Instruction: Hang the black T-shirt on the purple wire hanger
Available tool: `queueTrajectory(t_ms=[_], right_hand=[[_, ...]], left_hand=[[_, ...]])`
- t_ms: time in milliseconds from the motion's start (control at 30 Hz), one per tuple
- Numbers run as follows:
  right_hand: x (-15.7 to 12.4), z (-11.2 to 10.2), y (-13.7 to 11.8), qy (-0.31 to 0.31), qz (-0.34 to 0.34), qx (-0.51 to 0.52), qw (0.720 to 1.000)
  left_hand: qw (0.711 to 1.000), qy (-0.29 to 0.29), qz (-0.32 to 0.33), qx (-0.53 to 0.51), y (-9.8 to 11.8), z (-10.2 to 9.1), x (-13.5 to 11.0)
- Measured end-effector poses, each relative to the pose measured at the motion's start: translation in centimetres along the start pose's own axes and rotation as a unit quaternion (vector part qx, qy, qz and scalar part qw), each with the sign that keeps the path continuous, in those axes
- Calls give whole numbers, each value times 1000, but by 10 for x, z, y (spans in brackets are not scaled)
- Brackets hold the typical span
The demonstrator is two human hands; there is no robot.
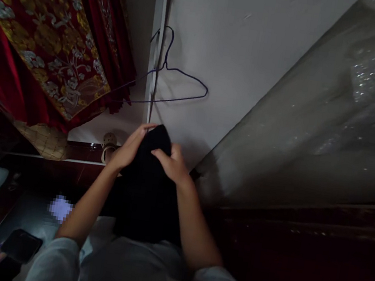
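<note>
A piece of black cloth (151, 196), seemingly a garment, hangs down in front of my body, its upper end folded to a narrow peak. On the left edge of that peak lies my left hand (132, 146), its fingers reaching over the top of the fabric. My right hand (174, 163) grips the right edge, thumb across the front and the other fingers behind, partly hidden. Just beyond the cloth, a thin dark purple wire hanger (183, 72) hangs by its hook on a narrow vertical white strip (158, 51) and holds nothing.
Red cloth with gold and silver patterns (48, 35) hangs at the left. A large sheet covered in clear plastic (298, 129) leans at the right against a pale wall (231, 34). A beige clog (109, 142) stands low behind my left hand. A black phone-like object (22, 246) lies at lower left.
</note>
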State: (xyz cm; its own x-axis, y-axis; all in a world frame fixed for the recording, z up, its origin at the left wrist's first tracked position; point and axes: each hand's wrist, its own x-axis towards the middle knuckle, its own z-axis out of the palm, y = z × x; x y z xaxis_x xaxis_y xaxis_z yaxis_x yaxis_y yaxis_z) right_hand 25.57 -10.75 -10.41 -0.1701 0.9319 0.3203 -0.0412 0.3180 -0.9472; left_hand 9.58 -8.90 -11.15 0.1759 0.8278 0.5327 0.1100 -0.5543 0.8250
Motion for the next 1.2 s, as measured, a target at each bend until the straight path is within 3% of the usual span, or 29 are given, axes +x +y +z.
queueTrajectory(t_ms=[67,133,233,267,367,433,500,600,667,700,767,900,1067,1200], right_hand=[[15,-19,-17,-12,-71,-31,997],[38,-35,-25,15,-149,-71,986],[84,-41,-12,154,-193,-61,967],[100,-37,-2,175,-176,-51,967],[139,-23,34,126,-52,-60,989],[150,-19,50,100,11,-83,991],[148,-25,55,100,21,-137,985],[132,-47,41,106,-7,-242,964],[120,-63,25,103,-15,-287,952],[115,-69,18,102,-12,-305,947],[107,-80,5,104,-16,-327,939],[100,-99,-9,134,-65,-338,929],[100,-120,-19,156,-78,-336,925],[95,-107,-21,152,-53,-314,936]], left_hand=[[995,-92,-44,12,-16,-2,-5],[983,-163,-60,62,-26,-10,-13],[974,-163,-81,132,-28,-43,-12],[974,-144,-97,144,-25,-58,-8],[974,-111,-152,125,-8,-95,3],[963,-167,-175,117,7,-105,1],[928,-282,-173,173,21,-105,-4],[815,-398,-191,376,29,-104,-5],[732,-409,-232,492,23,-108,8],[704,-407,-249,526,18,-111,17],[687,-395,-249,557,7,-115,38],[729,-330,-135,584,0,-111,64],[805,-269,-42,527,22,-102,57],[890,-194,31,412,43,-102,58]])
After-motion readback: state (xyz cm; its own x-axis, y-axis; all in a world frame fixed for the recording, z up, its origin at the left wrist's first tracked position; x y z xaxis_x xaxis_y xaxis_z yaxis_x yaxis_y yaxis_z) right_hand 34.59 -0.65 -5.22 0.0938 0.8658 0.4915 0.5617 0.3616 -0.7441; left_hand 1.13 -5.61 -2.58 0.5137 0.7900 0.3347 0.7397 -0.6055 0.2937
